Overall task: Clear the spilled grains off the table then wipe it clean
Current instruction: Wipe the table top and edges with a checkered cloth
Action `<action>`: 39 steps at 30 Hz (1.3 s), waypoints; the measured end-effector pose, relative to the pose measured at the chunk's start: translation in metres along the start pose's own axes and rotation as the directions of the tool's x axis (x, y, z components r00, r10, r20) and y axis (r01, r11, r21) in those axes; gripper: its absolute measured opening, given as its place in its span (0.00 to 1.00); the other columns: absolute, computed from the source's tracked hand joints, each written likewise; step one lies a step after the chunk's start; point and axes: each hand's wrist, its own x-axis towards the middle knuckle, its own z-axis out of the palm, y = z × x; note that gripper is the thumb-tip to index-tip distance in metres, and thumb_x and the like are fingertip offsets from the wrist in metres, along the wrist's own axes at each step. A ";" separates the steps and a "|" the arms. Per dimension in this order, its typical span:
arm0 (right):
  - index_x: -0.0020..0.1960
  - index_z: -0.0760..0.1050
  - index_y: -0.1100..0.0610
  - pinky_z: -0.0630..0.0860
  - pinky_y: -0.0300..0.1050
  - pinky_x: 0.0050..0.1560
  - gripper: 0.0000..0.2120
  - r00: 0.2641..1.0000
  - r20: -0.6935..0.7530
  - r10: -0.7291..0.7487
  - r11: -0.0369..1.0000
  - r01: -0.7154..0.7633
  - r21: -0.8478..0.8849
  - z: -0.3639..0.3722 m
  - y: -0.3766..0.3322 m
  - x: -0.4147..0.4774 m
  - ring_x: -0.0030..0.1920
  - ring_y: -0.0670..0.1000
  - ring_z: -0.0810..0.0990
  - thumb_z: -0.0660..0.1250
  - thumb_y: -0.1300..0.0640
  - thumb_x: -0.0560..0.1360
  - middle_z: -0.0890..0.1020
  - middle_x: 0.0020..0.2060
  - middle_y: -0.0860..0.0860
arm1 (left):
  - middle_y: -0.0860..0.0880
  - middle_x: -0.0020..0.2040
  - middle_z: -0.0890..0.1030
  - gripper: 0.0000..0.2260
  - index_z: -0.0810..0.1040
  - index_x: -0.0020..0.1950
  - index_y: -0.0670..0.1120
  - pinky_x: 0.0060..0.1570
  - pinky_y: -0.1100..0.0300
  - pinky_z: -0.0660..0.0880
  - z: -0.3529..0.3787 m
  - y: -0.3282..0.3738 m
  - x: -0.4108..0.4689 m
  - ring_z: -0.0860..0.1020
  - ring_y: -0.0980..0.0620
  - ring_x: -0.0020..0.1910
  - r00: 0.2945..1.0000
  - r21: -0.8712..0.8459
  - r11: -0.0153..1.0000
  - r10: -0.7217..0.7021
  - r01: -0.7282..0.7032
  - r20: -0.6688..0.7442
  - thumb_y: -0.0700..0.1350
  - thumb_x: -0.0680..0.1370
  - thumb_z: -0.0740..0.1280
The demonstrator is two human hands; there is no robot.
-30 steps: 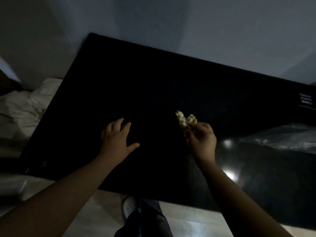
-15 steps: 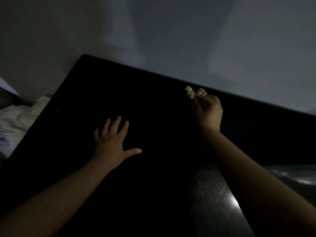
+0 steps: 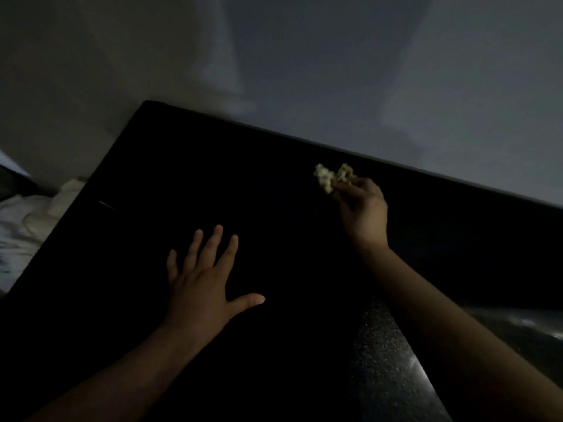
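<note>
one dark table (image 3: 274, 193), two hands, right hand (image 3: 364, 210) pinching one pale wad (image 3: 332, 176)

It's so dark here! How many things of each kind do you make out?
2 hands: left hand open, right hand pinching
1 pale clump, in that pinch
1 black table
1 white cloth
1 shiny sheet, maybe plastic
Total: 6

Dim light. Plain grey shadowed wall (image 3: 304, 56) rises beyond the right hand (image 3: 364, 211). Crumpled white fabric (image 3: 21, 220) lies well left of the left hand (image 3: 201, 278).
</note>
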 end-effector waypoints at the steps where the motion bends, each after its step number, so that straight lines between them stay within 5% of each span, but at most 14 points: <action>1: 0.55 0.82 0.57 0.70 0.38 0.58 0.10 0.997 0.077 -0.009 1.000 0.007 0.027 -0.005 -0.004 -0.005 0.55 0.52 0.77 0.70 0.62 0.74 0.77 0.52 0.49 | 0.55 0.75 0.31 0.51 0.38 0.77 0.58 0.72 0.41 0.37 -0.001 0.001 0.000 0.32 0.50 0.75 1.000 0.001 1.000 0.003 -0.003 0.005 0.80 0.58 0.39; 4: 0.53 0.83 0.59 0.68 0.28 0.53 0.09 0.970 0.241 -0.029 0.999 0.023 0.026 -0.023 -0.008 0.009 0.50 0.48 0.77 0.73 0.61 0.73 0.78 0.50 0.50 | 0.54 0.76 0.31 0.52 0.37 0.76 0.57 0.72 0.40 0.38 -0.003 0.001 0.001 0.32 0.49 0.75 0.999 -0.003 1.000 0.011 -0.010 0.031 0.81 0.57 0.38; 9: 0.54 0.82 0.63 0.67 0.35 0.53 0.10 0.994 -0.050 0.096 0.992 -0.100 -0.075 -0.023 0.008 0.027 0.53 0.59 0.80 0.70 0.63 0.73 0.81 0.52 0.61 | 0.53 0.76 0.31 0.54 0.35 0.76 0.57 0.72 0.38 0.39 -0.007 0.001 0.000 0.31 0.48 0.74 0.997 -0.010 0.999 0.035 -0.034 0.067 0.82 0.54 0.33; 12: 0.55 0.82 0.63 0.65 0.26 0.56 0.12 0.991 -0.112 0.077 0.997 -0.077 0.007 0.003 -0.003 -0.002 0.53 0.53 0.78 0.68 0.69 0.72 0.81 0.52 0.60 | 0.52 0.76 0.30 0.56 0.33 0.75 0.57 0.72 0.38 0.40 -0.008 0.003 0.001 0.30 0.47 0.74 0.996 0.036 0.999 0.029 -0.033 0.085 0.81 0.51 0.29; 19: 0.59 0.81 0.49 0.69 0.35 0.62 0.15 0.993 0.106 -0.050 0.994 0.039 0.103 -0.004 -0.024 -0.081 0.59 0.47 0.75 0.70 0.61 0.75 0.76 0.56 0.45 | 0.51 0.76 0.30 0.46 0.34 0.76 0.56 0.72 0.37 0.42 -0.020 0.008 0.000 0.31 0.45 0.74 0.985 0.061 0.998 0.016 -0.027 0.169 0.76 0.68 0.50; 27: 0.60 0.80 0.54 0.62 0.30 0.60 0.14 0.995 -0.025 0.092 0.996 -0.092 0.005 -0.007 -0.019 -0.084 0.61 0.51 0.73 0.69 0.62 0.75 0.77 0.61 0.54 | 0.50 0.76 0.31 0.46 0.35 0.76 0.55 0.72 0.35 0.41 -0.012 0.005 0.002 0.32 0.44 0.75 0.991 0.066 0.997 0.031 -0.040 0.132 0.75 0.69 0.52; 33: 0.60 0.80 0.49 0.58 0.24 0.64 0.15 0.997 0.076 0.029 0.995 -0.035 0.088 -0.013 -0.055 -0.187 0.62 0.39 0.67 0.69 0.59 0.74 0.73 0.61 0.43 | 0.51 0.77 0.35 0.45 0.40 0.78 0.54 0.73 0.38 0.43 -0.021 0.002 -0.019 0.35 0.45 0.76 0.989 0.010 0.998 0.055 -0.056 0.138 0.73 0.70 0.57; 39: 0.53 0.83 0.47 0.70 0.29 0.55 0.13 0.958 0.271 0.093 0.978 -0.140 0.157 -0.047 -0.077 -0.192 0.53 0.40 0.78 0.71 0.62 0.74 0.78 0.50 0.37 | 0.52 0.77 0.34 0.43 0.39 0.78 0.54 0.74 0.42 0.42 -0.015 -0.029 -0.095 0.34 0.46 0.76 0.970 -0.026 0.997 0.079 -0.075 0.231 0.71 0.72 0.56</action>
